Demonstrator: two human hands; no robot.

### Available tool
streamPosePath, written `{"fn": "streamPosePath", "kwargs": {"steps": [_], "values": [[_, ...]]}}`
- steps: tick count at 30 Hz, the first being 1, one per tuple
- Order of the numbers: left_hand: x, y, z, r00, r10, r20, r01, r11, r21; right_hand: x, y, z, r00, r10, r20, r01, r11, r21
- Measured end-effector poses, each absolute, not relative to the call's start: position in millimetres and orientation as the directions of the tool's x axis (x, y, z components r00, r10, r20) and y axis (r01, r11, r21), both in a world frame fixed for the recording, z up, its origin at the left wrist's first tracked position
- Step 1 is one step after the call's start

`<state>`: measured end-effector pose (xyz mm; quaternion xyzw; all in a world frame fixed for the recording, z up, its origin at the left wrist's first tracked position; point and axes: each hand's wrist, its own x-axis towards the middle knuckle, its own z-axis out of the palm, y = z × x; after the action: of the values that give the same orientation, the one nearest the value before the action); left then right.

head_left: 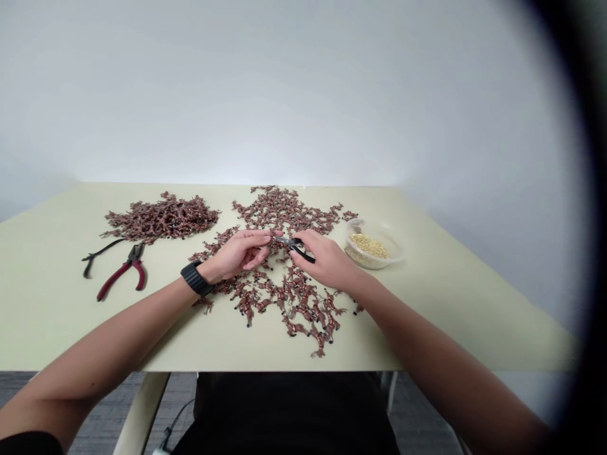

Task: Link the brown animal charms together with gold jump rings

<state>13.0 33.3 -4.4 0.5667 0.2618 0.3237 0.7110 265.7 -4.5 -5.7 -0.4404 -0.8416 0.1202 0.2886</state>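
The right hand [327,262] has its grip clamped on the black handles of the small pliers [296,244], whose nose points left. The left hand [241,253], with a black watch [196,278] on its wrist, has its grip pinched together at the pliers' tip. What it pinches is too small to tell.

Both hands hover above the spread of brown charms [289,297], which covers the middle of the surface [450,303] and reaches close to its near edge. The near left and the right side offer open room.

There are three tools in all. Besides the small pliers, the red pliers [122,272] and a black tool [99,253] lie to the left, below a separate heap of charms [161,218]. One bowl [379,227] of gold beads [368,244] stands just right of the right hand. The charms are too many to count.
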Motion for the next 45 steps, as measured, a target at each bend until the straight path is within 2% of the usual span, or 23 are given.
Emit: {"fn": "streamPosePath", "kwargs": {"steps": [7,9,11,13,15,17,18,20,22,23,25,27,32,45], "values": [[13,33,-5,0.655,0.755,-0.011,-0.13,0.128,0.983,264,-5,-3,-0.442,0.82,0.364,0.647,0.573,-0.504],[15,31,-5,0.646,0.764,0.009,-0.072,0.05,0.996,262,-5,-3,-0.416,0.846,0.334,0.625,0.532,-0.571],[15,30,-5,0.628,0.775,0.07,0.039,-0.121,0.992,260,-6,-4,-0.378,0.892,0.249,0.573,0.437,-0.693],[14,32,-7,0.604,0.77,0.206,0.189,-0.389,0.901,258,-6,-6,-0.374,0.922,0.104,0.448,0.277,-0.85],[12,35,-9,0.604,0.706,0.371,0.308,-0.636,0.708,257,-6,-7,-0.438,0.897,-0.055,0.271,0.074,-0.96],[10,37,-10,0.616,0.637,0.463,0.354,-0.749,0.56,257,-6,-7,-0.514,0.844,-0.155,0.145,-0.092,-0.985],[10,37,-10,0.612,0.638,0.467,0.357,-0.75,0.556,257,-6,-7,-0.528,0.832,-0.173,0.127,-0.124,-0.984],[12,35,-10,0.567,0.716,0.406,0.318,-0.645,0.695,257,-6,-6,-0.471,0.872,-0.134,0.192,-0.046,-0.98],[16,32,-10,0.539,0.801,0.259,0.169,-0.404,0.899,257,-6,-5,-0.35,0.936,0.024,0.365,0.16,-0.917],[18,31,-10,0.546,0.818,0.181,0.062,-0.255,0.965,257,-6,-5,-0.302,0.944,0.132,0.464,0.266,-0.845],[20,30,-8,0.581,0.81,0.076,-0.126,-0.002,0.992,259,-6,-4,-0.275,0.91,0.31,0.608,0.415,-0.677],[20,30,-6,0.602,0.798,0.029,-0.222,0.132,0.966,261,-6,-5,-0.309,0.87,0.385,0.659,0.488,-0.573],[17,30,0,0.647,0.761,-0.036,-0.234,0.244,0.941,263,-5,-6,-0.402,0.828,0.391,0.648,0.559,-0.518],[18,28,0,0.676,0.736,-0.05,-0.222,0.268,0.938,265,-4,-4,-0.434,0.811,0.393,0.633,0.585,-0.508]]}}
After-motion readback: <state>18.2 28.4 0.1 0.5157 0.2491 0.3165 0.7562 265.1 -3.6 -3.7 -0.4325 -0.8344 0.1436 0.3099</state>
